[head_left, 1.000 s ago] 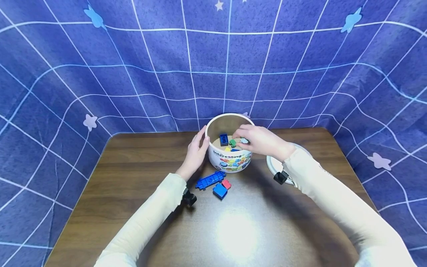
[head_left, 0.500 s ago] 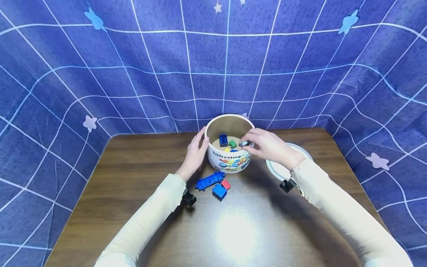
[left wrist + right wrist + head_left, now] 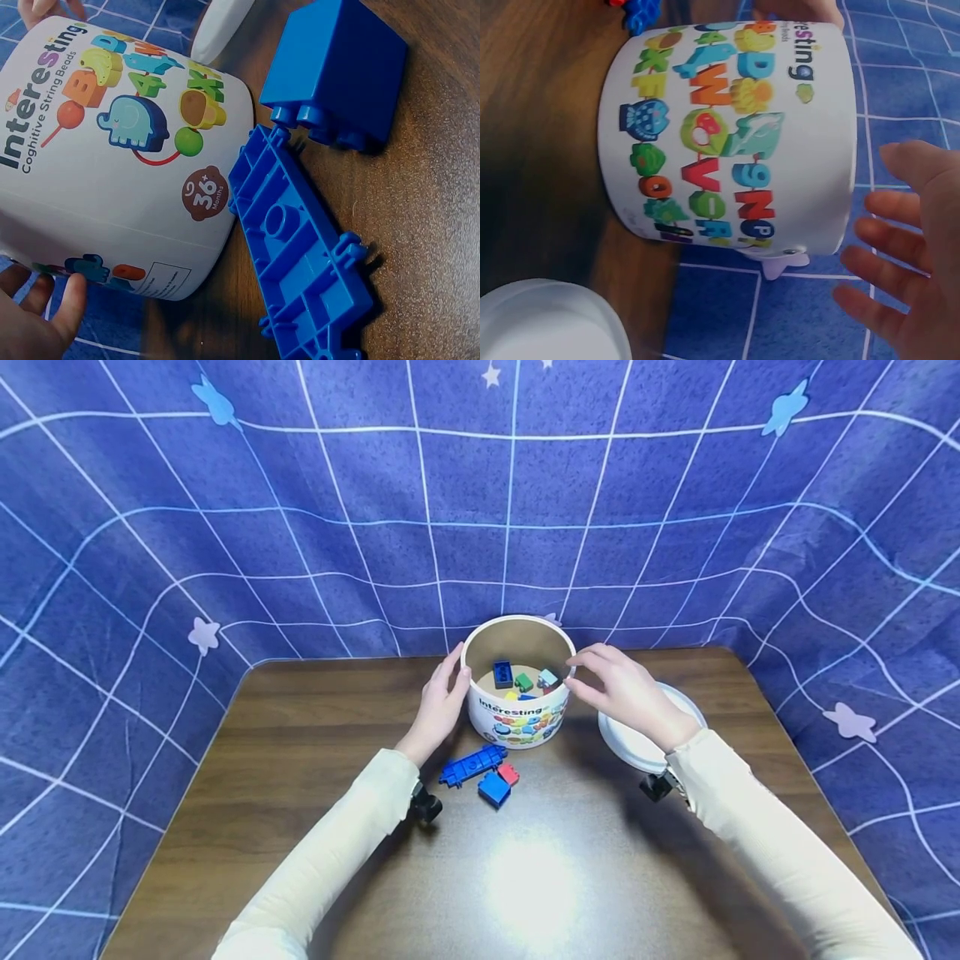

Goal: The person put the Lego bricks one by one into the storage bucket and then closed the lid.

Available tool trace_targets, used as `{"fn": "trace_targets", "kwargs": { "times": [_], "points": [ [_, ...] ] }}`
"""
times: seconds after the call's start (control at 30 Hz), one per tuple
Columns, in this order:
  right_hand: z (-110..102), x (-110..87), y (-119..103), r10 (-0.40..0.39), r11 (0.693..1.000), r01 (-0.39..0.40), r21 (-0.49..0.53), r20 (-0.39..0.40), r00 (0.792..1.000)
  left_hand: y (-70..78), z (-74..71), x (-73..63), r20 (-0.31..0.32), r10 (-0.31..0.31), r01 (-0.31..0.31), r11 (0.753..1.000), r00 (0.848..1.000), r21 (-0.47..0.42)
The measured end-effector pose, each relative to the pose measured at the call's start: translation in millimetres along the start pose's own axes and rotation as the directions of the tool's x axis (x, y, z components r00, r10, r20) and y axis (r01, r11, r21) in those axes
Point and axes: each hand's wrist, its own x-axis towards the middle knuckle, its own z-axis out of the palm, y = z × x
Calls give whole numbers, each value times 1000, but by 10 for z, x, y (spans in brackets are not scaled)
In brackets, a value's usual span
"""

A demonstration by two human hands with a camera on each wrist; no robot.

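A round white bucket (image 3: 517,718) printed with letters and "Interesting" stands at the back of the table. My left hand (image 3: 441,697) rests against its left side with extended fingers, also visible in the left wrist view. Just at the right rim hovers my right hand (image 3: 626,693), fingers apart and holding nothing. Inside the bucket lie a dark blue block (image 3: 503,674), a green piece (image 3: 523,682), a light-blue piece (image 3: 547,677) and a yellow piece (image 3: 512,696). The front wall hides part of the contents.
In front of the bucket lie a long blue toy base (image 3: 472,766), a blue block (image 3: 494,789) and a small red block (image 3: 509,773). A white round lid (image 3: 637,745) lies to the right, partly under my right wrist. A blue curtain (image 3: 480,552) hangs behind the table.
My right hand has let go of the light-blue piece, which now lies in the bucket. That hand has drawn back rightward to the rim. The left hand stays in place.
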Motion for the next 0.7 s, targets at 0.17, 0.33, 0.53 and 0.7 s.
{"fn": "trace_targets", "kwargs": {
  "times": [0.17,0.33,0.53,0.7],
  "points": [
    [68,-43,50,103,994,-103,24,25,994,1,2,17,3,-12,12,1000,1000,10],
    [194,-66,132,187,979,-192,75,68,980,27,-10,28,14,-12,12,1000,1000,10],
    [347,-79,207,231,962,-242,125,96,968,61,-42,12,28,-22,22,1000,999,11],
    [429,-105,211,249,950,-263,167,104,963,84,-44,-8,2,-33,33,999,999,-10]
  ]
}}
